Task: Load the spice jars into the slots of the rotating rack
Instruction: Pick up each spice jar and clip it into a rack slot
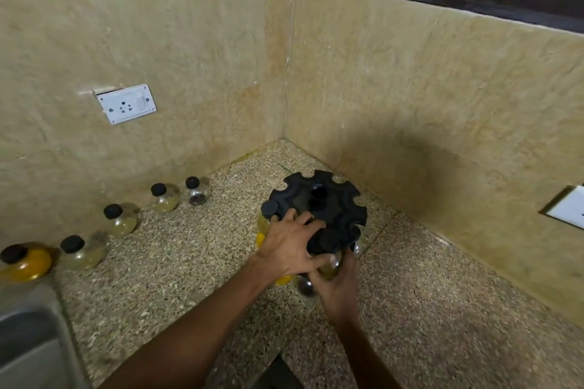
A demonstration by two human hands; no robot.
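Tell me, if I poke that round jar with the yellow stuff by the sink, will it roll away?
Probably not far. The yellow jar looks round-bellied yet stands upright on the counter, so its bottom is likely flat. It looks like clear glass, so it may break if knocked off. It seems quite full, so it is likely heavy for its size.

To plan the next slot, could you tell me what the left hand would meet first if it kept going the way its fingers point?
Probably the rack's central post: the left hand lies across the rotating rack, fingers pointing toward it, though depth is unclear.

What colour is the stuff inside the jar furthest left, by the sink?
Orange-yellow, under a black cap: the leftmost jar, seen in the head view.
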